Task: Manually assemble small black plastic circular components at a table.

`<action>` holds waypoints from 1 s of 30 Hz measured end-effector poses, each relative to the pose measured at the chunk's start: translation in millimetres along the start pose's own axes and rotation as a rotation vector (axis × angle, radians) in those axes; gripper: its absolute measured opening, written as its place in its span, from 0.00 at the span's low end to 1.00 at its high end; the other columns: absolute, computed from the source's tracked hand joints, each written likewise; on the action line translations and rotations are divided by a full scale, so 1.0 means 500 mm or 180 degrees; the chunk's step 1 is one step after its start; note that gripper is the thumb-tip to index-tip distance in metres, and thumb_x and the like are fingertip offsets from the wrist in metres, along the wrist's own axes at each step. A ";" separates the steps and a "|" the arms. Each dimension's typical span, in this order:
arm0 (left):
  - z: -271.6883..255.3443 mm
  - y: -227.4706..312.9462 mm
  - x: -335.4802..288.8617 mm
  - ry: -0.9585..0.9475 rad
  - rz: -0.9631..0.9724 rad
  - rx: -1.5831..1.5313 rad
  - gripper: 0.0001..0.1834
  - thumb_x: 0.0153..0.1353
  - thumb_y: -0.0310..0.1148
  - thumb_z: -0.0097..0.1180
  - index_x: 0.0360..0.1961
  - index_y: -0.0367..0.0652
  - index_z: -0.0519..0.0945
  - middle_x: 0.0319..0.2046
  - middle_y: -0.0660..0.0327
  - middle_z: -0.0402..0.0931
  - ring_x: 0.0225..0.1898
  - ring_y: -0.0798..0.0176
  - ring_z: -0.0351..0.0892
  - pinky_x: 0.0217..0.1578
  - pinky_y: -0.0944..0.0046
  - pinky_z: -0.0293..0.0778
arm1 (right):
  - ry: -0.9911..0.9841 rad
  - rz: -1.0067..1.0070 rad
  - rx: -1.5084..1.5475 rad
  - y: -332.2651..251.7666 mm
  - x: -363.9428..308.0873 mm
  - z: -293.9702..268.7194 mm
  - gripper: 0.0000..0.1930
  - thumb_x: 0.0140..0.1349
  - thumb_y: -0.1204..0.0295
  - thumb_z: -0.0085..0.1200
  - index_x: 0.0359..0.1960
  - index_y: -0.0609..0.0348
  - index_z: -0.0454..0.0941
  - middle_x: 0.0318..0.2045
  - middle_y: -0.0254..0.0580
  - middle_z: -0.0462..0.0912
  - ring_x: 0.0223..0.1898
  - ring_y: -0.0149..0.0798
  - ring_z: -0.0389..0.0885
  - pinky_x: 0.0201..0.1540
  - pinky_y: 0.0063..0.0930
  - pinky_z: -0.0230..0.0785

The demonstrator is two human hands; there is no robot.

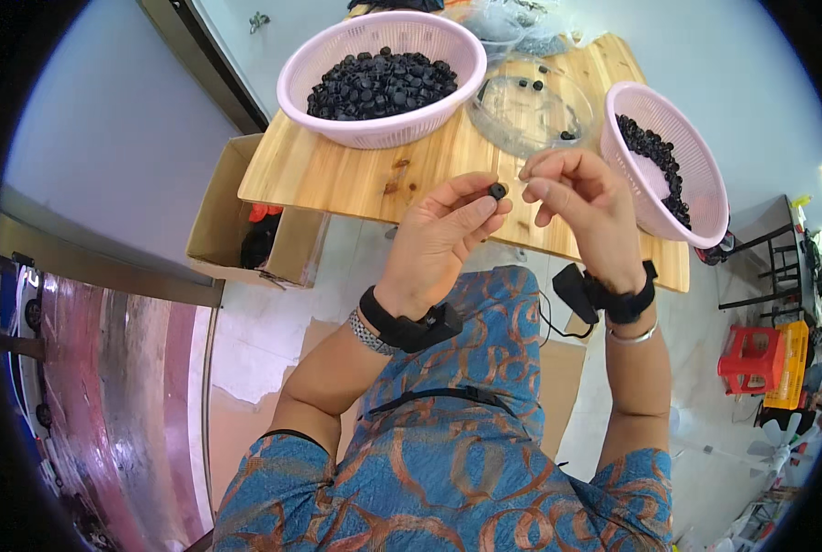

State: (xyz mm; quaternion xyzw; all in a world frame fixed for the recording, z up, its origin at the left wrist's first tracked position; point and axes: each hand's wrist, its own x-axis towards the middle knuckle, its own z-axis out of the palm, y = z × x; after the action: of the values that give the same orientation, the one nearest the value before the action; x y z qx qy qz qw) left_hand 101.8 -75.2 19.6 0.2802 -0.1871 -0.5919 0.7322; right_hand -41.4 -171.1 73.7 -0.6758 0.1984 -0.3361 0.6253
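Note:
Between the thumb and fingers of my left hand (448,225) sits a small round black plastic part (497,190), with what looks like a hole in its face. Close to its right, my right hand (577,189) has thumb and forefinger pinched together; a pale speck shows at the tips, too small to name. Both hands are raised over the near edge of the wooden table (337,175). Beyond them lies a clear round plastic basin (512,138) with several black parts in it.
A pink basket (383,136) heaped with black parts stands at the back left. Another pink basket (646,198), holding fewer, is at the right. Clear plastic bags (521,28) lie at the back. A cardboard box (218,221) stands left of the table, a red stool (752,359) to the right.

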 end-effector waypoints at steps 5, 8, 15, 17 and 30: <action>-0.002 -0.004 -0.012 -0.0336 0.0015 -0.0068 0.14 0.59 0.20 0.49 0.47 0.33 0.71 0.39 0.59 0.73 0.41 0.67 0.75 0.44 0.71 0.74 | 0.0037 -0.0252 -0.0024 0.018 -0.039 0.025 0.04 0.57 0.78 0.52 0.34 0.63 0.72 0.35 0.34 0.74 0.35 0.23 0.73 0.32 0.14 0.69; 0.005 -0.007 -0.020 -0.0310 0.0098 0.0196 0.14 0.58 0.20 0.49 0.46 0.33 0.71 0.39 0.58 0.73 0.41 0.68 0.75 0.44 0.71 0.74 | 0.0049 -0.0234 0.0132 0.022 -0.048 0.026 0.05 0.57 0.78 0.52 0.35 0.63 0.72 0.35 0.34 0.74 0.35 0.23 0.74 0.33 0.13 0.69; 0.020 -0.017 -0.032 -0.0337 0.0320 0.0618 0.13 0.57 0.20 0.51 0.44 0.33 0.73 0.38 0.58 0.76 0.39 0.68 0.76 0.44 0.71 0.73 | 0.0268 -0.0144 0.0143 0.027 -0.071 0.020 0.05 0.58 0.77 0.53 0.35 0.63 0.72 0.35 0.34 0.75 0.33 0.23 0.74 0.32 0.14 0.69; 0.018 -0.022 -0.031 -0.0404 0.0394 0.0749 0.12 0.57 0.21 0.52 0.44 0.33 0.74 0.37 0.58 0.76 0.39 0.68 0.76 0.43 0.72 0.72 | 0.0368 -0.0245 -0.0021 0.030 -0.076 0.019 0.05 0.57 0.78 0.53 0.35 0.63 0.72 0.34 0.35 0.75 0.32 0.24 0.75 0.31 0.15 0.69; 0.052 -0.050 -0.018 -0.0299 -0.0291 -0.0006 0.12 0.60 0.24 0.49 0.45 0.35 0.72 0.39 0.56 0.75 0.39 0.65 0.77 0.42 0.69 0.75 | 0.0736 -0.0436 0.0311 0.050 -0.105 -0.004 0.11 0.52 0.83 0.53 0.38 0.63 0.74 0.35 0.37 0.73 0.36 0.26 0.73 0.35 0.16 0.69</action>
State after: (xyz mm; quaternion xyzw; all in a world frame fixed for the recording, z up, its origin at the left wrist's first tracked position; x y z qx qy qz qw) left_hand 65.0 -74.9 24.4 0.2597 -0.2078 -0.6374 0.6951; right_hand -75.6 -139.8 38.4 -0.6133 0.2059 -0.4628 0.6061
